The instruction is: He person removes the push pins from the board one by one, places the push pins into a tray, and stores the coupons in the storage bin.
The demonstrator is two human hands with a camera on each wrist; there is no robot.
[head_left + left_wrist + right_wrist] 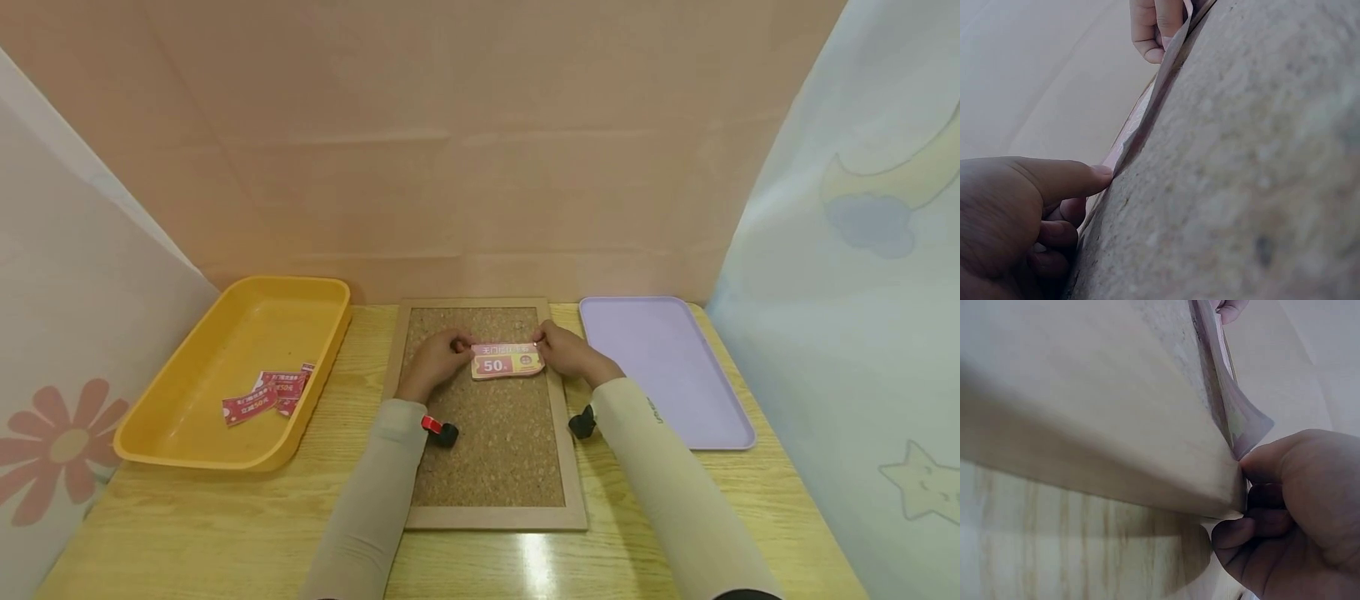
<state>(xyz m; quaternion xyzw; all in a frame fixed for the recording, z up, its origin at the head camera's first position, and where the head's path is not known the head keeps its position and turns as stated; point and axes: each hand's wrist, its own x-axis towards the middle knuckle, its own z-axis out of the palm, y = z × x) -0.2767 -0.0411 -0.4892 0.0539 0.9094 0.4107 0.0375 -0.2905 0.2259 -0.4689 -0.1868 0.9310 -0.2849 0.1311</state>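
A pink and yellow coupon point(507, 361) printed with a large 50 is over the upper part of a wood-framed cork board point(491, 450). At its left end, my left hand point(437, 360) pinches it between thumb and curled fingers. My right hand point(567, 351) holds the upper right corner, close to the board's right frame. In the left wrist view, the left thumb point(1085, 178) presses on the coupon's edge point(1141, 122). The right wrist view shows the coupon's near corner point(1247, 428) bent up off the board beside the right thumb.
To the left stands a deep yellow tray point(217, 450) with several red coupons point(250, 406) in it. A flat lilac tray point(667, 367) lies right of the board. Both trays and the board are on a wooden table point(465, 567), with a tan backdrop point(465, 167) behind.
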